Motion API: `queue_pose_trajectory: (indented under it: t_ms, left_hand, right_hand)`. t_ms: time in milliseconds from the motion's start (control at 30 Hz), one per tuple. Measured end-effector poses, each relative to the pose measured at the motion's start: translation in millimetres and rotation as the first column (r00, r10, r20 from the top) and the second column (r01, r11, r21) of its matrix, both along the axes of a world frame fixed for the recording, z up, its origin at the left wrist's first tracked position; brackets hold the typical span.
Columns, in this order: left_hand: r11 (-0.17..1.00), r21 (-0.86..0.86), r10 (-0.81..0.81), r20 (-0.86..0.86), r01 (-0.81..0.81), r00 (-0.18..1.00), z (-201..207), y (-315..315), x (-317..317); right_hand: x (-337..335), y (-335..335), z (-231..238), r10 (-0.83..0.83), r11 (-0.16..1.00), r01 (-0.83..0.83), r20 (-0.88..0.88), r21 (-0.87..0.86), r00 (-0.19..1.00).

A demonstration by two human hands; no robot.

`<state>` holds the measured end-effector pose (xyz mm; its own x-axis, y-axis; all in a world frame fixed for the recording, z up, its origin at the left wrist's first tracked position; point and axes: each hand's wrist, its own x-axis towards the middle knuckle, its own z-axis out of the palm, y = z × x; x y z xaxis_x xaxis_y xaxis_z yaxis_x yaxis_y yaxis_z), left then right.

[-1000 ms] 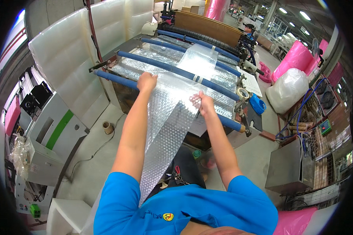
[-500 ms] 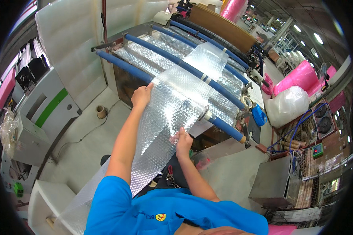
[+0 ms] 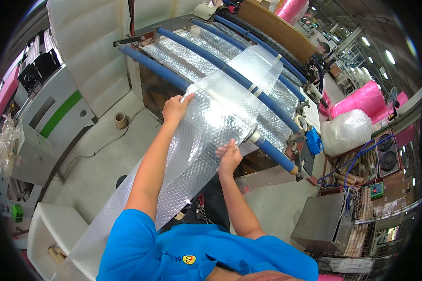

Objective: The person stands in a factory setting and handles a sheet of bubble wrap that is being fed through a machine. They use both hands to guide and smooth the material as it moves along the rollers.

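A clear bubble wrap sheet (image 3: 199,140) runs over the front blue roller (image 3: 150,68), slants down between my arms and passes under my left arm to the lower left. My left hand (image 3: 175,110) is closed on its left edge, just below the roller. On the opposite edge, my right hand (image 3: 229,158) pinches the sheet, thumb in front and fingers showing through the film. Close above that hand, a round metal collar (image 3: 250,134) sits on the roller. More bubble film, silvery in look, lies beneath the other blue rollers (image 3: 204,55).
A blue tape dispenser (image 3: 315,141) rests at the machine's right end. Beyond it are a white wrapped bundle (image 3: 346,133) and a pink roll (image 3: 358,100). A cardboard core (image 3: 121,121) stands on the left floor near a cable. At right is a metal cabinet (image 3: 321,220).
My right hand has moved up and to the right, nearer the roller, with the sheet's edge. My left hand stays at the left edge. The view has shifted slightly.
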<state>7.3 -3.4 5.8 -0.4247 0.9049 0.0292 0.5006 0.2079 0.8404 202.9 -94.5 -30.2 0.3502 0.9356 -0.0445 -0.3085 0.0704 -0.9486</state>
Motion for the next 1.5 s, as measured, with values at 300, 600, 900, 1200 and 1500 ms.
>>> queue_pose_trajectory:
  t_ms: [300, 600, 900, 1200, 1500]
  left_hand:
    - [0.999, -0.007, -0.034, -0.11, 0.034, 0.993, 2.2, -5.5, 3.1]
    - [0.998, -0.04, -0.049, -0.121, 0.044, 0.991, -23.7, -71.3, -20.8]
    - [0.983, 0.164, -0.061, -0.108, 0.078, 0.992, 32.1, -76.9, -44.9]
    - [0.997, 0.075, -0.015, -0.013, 0.016, 1.0, -16.7, -77.5, -44.0]
    - [0.98, 0.193, -0.057, 0.02, 0.052, 0.998, -93.5, -62.8, -15.5]
  right_hand:
    - [4.7, 2.6, -1.6, -0.063, 0.998, 0.062, 0.119, 0.007, 0.991]
    - [-13.9, -39.6, -15.1, 0.015, 0.993, 0.006, 0.184, -0.115, 0.983]
    - [-21.9, -68.0, 56.0, 0.107, 0.994, -0.105, 0.138, -0.021, 0.985]
    - [-15.9, -74.4, 18.9, 0.113, 0.992, -0.109, 0.069, -0.07, 0.991]
    - [11.3, -33.1, -89.7, 0.196, 0.977, -0.163, 0.287, -0.137, 0.938]
